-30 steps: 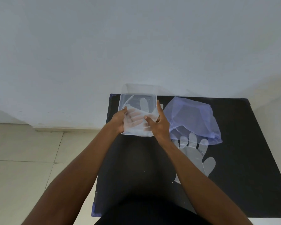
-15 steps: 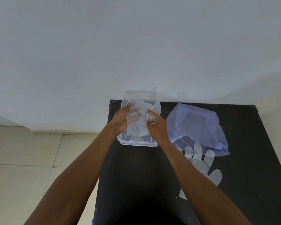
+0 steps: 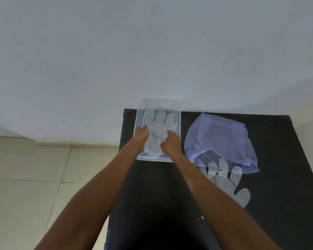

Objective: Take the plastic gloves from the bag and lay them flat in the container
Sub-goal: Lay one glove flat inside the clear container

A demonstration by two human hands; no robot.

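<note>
A clear rectangular container [image 3: 139, 116] sits at the far left corner of the black table. Inside it lies a translucent plastic glove [image 3: 158, 123], fingers pointing away from me. My left hand [image 3: 142, 136] pinches the glove's left edge and my right hand [image 3: 171, 144] holds its right side, both down in the container. To the right lies a crumpled pale purple plastic bag [image 3: 219, 139]. A second clear glove [image 3: 226, 181] lies flat on the table, its fingertips under the bag's near edge.
The black table [image 3: 282, 195] stands against a white wall [image 3: 152, 51]. Its left edge drops to a tiled floor [image 3: 25, 177]. My forearms cross the near middle of the table.
The glove, held crumpled above the container a second ago, has been lowered and spread out inside it. Both hands have moved forward and down with it.
</note>
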